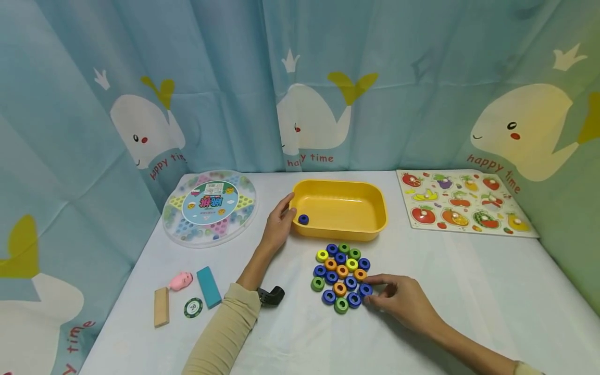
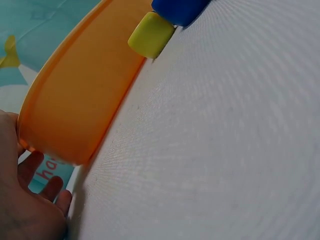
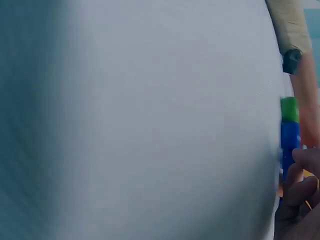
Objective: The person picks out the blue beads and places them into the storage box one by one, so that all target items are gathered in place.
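In the head view, my left hand [image 1: 278, 225] grips the left end of a yellow plastic tray [image 1: 375, 229], fingers at its rim. The left wrist view has that hand [image 2: 30, 195] against the tray's end [image 2: 75, 100]. One dark blue ring [image 1: 303, 219] lies inside the tray's left front corner. Before the tray, blue, green, orange and yellow rings [image 1: 342, 270] lie flat in a cluster. At the cluster's right edge, my right hand [image 1: 403, 302] pinches a blue ring [image 1: 365, 290] between thumb and index finger. The right wrist view shows only part of this hand [image 3: 302, 195].
A round Chinese checkers box [image 1: 211, 203] lies back left, and a fruit puzzle board [image 1: 464, 203] back right. At the left are a pink pig toy [image 1: 181, 281], a teal block [image 1: 209, 287], a wooden block [image 1: 161, 307] and a chip [image 1: 193, 308]. A curtain [image 1: 225, 78] hangs behind.
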Action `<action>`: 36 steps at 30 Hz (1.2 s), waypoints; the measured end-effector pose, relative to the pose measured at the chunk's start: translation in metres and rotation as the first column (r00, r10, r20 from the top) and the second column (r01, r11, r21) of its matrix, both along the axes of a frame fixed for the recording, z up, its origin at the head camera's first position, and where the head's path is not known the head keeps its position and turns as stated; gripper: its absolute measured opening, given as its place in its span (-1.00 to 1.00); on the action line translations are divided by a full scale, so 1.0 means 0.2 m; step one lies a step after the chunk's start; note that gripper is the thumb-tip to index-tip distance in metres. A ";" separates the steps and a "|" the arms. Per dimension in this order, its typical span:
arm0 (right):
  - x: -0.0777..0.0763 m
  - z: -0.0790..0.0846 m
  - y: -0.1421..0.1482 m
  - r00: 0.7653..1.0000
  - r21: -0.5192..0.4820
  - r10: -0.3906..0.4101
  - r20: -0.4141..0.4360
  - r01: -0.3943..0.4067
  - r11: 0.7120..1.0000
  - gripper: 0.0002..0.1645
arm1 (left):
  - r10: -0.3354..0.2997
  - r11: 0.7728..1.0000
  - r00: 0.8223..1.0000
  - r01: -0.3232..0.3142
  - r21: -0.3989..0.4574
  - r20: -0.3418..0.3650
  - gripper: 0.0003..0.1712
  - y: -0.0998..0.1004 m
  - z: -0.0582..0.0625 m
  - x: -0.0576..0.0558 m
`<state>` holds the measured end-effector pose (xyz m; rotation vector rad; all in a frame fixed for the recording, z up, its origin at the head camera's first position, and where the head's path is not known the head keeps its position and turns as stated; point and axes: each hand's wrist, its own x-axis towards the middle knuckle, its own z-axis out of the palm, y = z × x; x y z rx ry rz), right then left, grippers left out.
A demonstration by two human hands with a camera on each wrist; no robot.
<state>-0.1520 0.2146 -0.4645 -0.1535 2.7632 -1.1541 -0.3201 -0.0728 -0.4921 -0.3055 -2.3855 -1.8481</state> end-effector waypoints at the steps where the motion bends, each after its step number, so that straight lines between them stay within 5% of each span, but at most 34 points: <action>1: -0.01 0.03 0.01 1.000 -0.013 0.007 -0.014 -0.007 1.000 -0.61 | -0.001 1.000 1.000 0.001 0.000 -0.006 -0.50 0.00 0.00 0.00; 7: -0.16 0.28 0.01 0.985 -0.087 0.098 -0.140 -0.110 0.990 -0.61 | 0.001 1.000 1.000 -0.001 -0.010 -0.022 -0.49 -0.01 0.04 -0.02; 13: -0.48 0.43 -0.11 0.965 -0.169 0.211 -0.155 -0.237 0.957 -0.58 | -0.006 1.000 1.000 0.006 -0.004 -0.011 -0.50 -0.02 0.02 -0.02; 19: -0.83 0.35 -0.28 0.972 -0.210 0.223 -0.067 -0.233 0.950 -0.50 | 0.006 1.000 1.000 -0.006 -0.011 0.000 -0.50 -0.02 0.00 -0.01; 24: -1.04 0.24 -0.39 0.972 -0.207 0.231 0.042 -0.218 0.954 -0.57 | 0.000 1.000 1.000 0.000 0.001 0.029 -0.50 -0.01 0.00 0.00; 29: -1.15 0.15 -0.46 0.962 -0.191 0.261 0.082 -0.242 0.951 -0.64 | 0.000 1.000 1.000 0.000 0.002 0.031 -0.51 -0.01 0.00 0.00; 36: -1.21 0.08 -0.49 0.947 -0.148 0.313 0.076 -0.300 0.942 -0.68 | -0.007 1.000 1.000 0.007 0.001 0.030 -0.49 0.00 -0.01 -0.01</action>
